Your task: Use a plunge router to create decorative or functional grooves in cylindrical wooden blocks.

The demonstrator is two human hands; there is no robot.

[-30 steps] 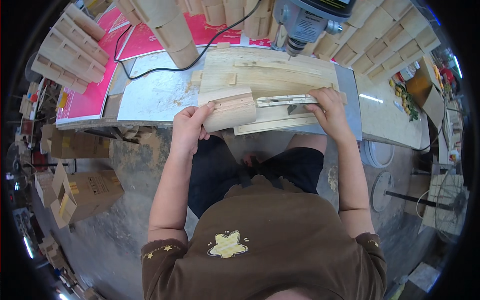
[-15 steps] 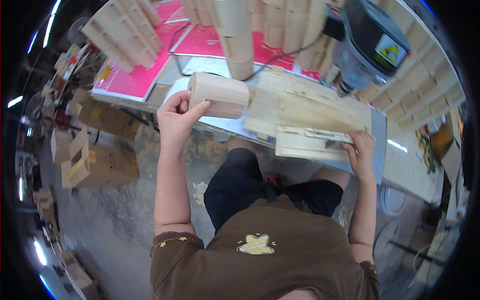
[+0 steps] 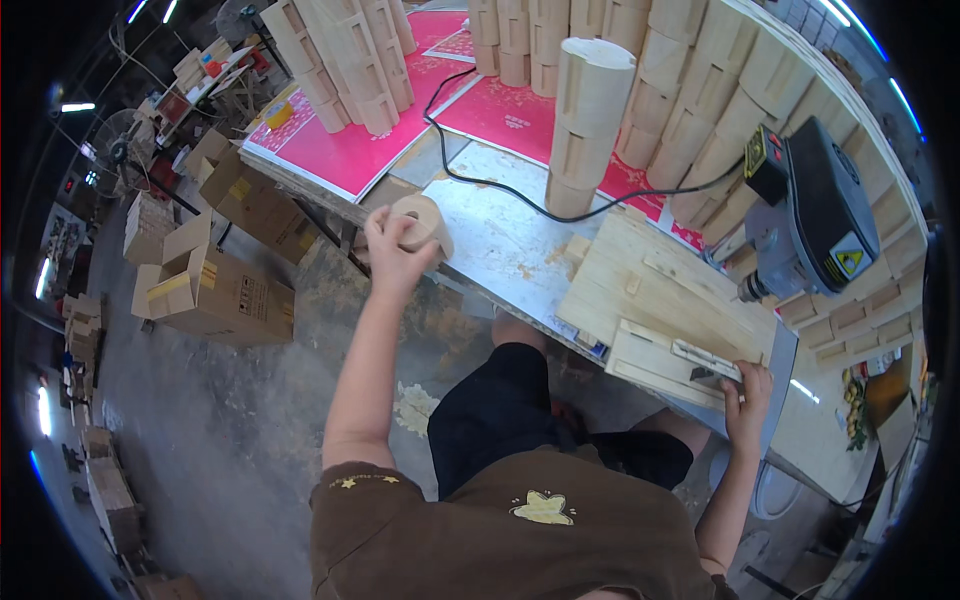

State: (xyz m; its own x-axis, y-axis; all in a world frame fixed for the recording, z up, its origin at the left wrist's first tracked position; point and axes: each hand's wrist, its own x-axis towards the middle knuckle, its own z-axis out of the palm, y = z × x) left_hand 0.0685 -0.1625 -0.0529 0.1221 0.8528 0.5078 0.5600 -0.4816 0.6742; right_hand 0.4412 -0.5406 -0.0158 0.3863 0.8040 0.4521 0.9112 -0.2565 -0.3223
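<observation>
Cluttered workshop bench (image 3: 500, 240): left hand (image 3: 392, 250) wrapped around rounded wooden piece (image 3: 420, 222), setting aside; right hand (image 3: 748, 392) fingers pressed on slotted jig (image 3: 668, 362), needing 1 fresh blank.

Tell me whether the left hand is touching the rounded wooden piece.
Touching. The head view shows the left hand with fingers wrapped around the rounded wooden piece.

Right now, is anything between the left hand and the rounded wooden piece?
No. The left hand already grips the rounded wooden piece, fingers wrapped around it near the worktable's left edge. The black cable lies farther right on the table, apart from both.
</observation>
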